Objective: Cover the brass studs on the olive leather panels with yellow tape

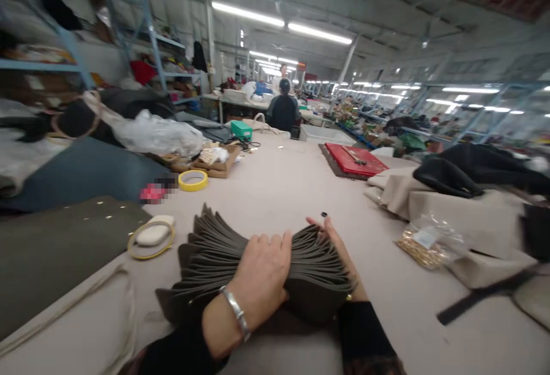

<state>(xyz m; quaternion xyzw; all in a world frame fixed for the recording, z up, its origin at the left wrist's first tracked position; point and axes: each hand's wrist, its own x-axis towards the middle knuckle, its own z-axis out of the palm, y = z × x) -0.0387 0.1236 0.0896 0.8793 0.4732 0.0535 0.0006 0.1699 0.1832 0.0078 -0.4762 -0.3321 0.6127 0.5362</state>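
Note:
A thick stack of dark grey-brown sheets (215,263), like leather or felt pieces, rests on the table, its left ends fanned apart. My left hand (264,269), with a silver bracelet at the wrist, is closed over the middle of the stack, thumb at its near side. Against the stack's right end lies my right hand (339,243), fingers stretched and apart along the sheet edges, partly hidden by the stack. Just beyond those fingertips shows a small black object (324,214), too small to name.
A yellow tape roll (193,180), a yellow ring (151,239) and dark material (64,254) lie left. On the right are a bag of gold-coloured pieces (423,246), beige material (464,211) and a red board (354,159). A person (283,108) sits farther back.

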